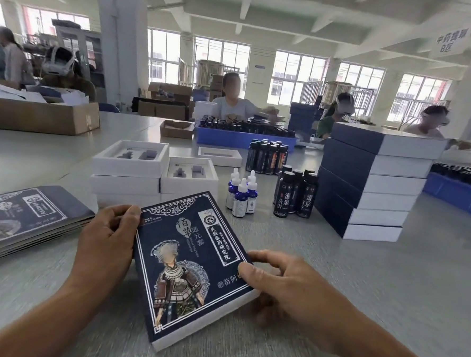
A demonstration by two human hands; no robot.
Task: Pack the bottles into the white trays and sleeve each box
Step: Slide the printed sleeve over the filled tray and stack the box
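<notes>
The dark-blue printed cardboard sleeve (193, 266) reads 百草通元套; tall black labelled bottles (307, 195) read 温泉; the white hanging ceiling sign (449, 43) reads 中药提取B区

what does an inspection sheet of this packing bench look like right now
surface: grey table, in use
job's things: sleeved box held at front; open white trays; dropper bottles; dark bottles; finished boxes stacked
clutter: flat sleeves piled at left; cardboard carton
hands: left hand and right hand grip the box's sides
cables: nothing seen
surroundings: other workers seated behind, blue crates of bottles
</notes>
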